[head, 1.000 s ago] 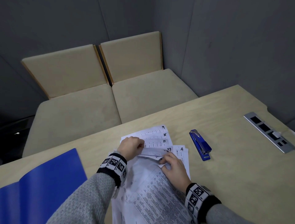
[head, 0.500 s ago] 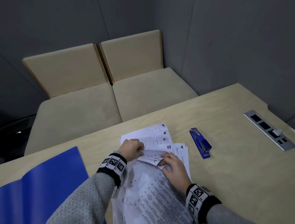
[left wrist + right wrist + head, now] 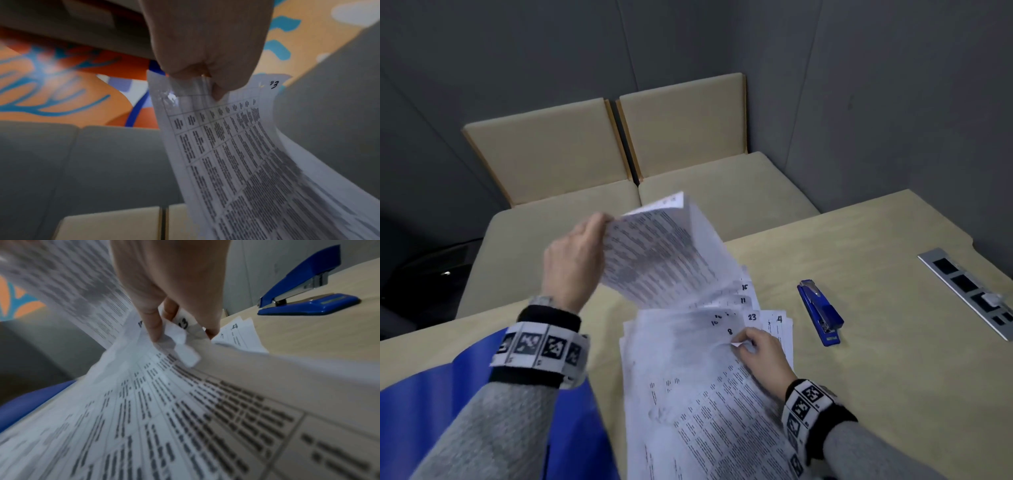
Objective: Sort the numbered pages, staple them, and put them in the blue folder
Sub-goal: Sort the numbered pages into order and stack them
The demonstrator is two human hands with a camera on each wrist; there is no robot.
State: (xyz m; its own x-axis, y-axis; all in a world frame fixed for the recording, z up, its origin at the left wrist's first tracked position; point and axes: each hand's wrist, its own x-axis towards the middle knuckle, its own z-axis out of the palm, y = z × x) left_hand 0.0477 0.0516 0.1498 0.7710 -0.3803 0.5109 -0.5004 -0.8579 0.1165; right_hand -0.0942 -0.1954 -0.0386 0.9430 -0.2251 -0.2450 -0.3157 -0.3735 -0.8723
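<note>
Numbered pages (image 3: 709, 383), left hand (image 3: 571, 260) lifting some, right hand (image 3: 762, 353) pinching corners

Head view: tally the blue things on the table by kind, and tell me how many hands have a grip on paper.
Blue stapler: 1
Blue folder: 1
Total blue things: 2
Hands with a grip on paper: 2, the left hand holding a lifted sheaf of pages, the right hand pinching page corners in the pile.
</note>
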